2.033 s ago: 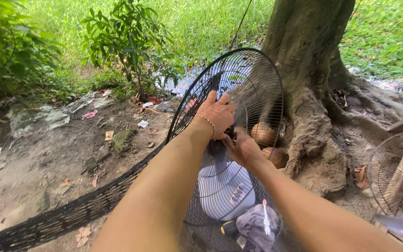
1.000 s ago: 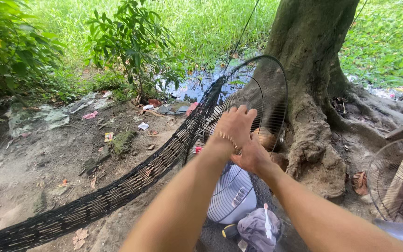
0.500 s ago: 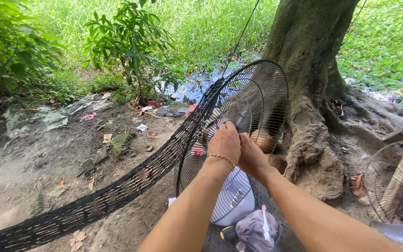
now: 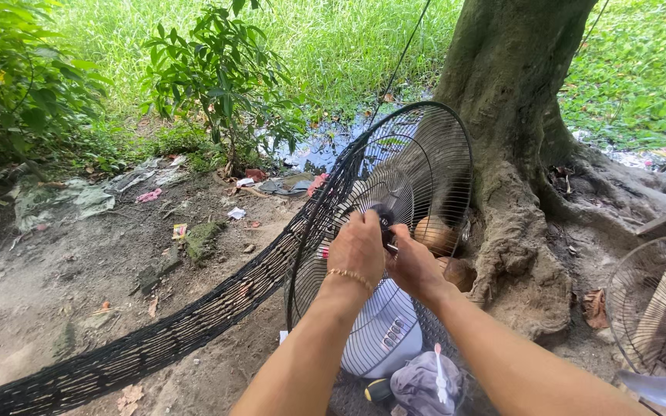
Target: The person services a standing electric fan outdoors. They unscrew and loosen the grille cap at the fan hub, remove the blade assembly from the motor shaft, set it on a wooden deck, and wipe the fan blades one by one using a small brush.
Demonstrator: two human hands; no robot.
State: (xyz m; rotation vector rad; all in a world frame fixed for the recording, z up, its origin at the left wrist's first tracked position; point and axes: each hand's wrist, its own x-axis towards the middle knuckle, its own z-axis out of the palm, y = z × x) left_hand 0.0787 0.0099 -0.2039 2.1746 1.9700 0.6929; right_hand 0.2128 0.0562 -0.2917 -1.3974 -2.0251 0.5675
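at far left, a black hammock [image 4: 156, 343] runs off the bottom corner, its end cut off. centre: left hand [image 4: 358, 248] with fingers curled on the fan cage [image 4: 425, 154] hub; right hand [image 4: 414, 266] just beside it, fingertips hidden, grip cannot be judged. fan base [image 4: 385, 333] partly hidden. tree trunk [image 4: 514, 115] behind. second fan [image 4: 657, 323] cropped at right.

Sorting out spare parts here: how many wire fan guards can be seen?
2. One wire fan guard stands upright at centre before the tree trunk, both hands at its hub. Another sits at the right edge, partly cut off.
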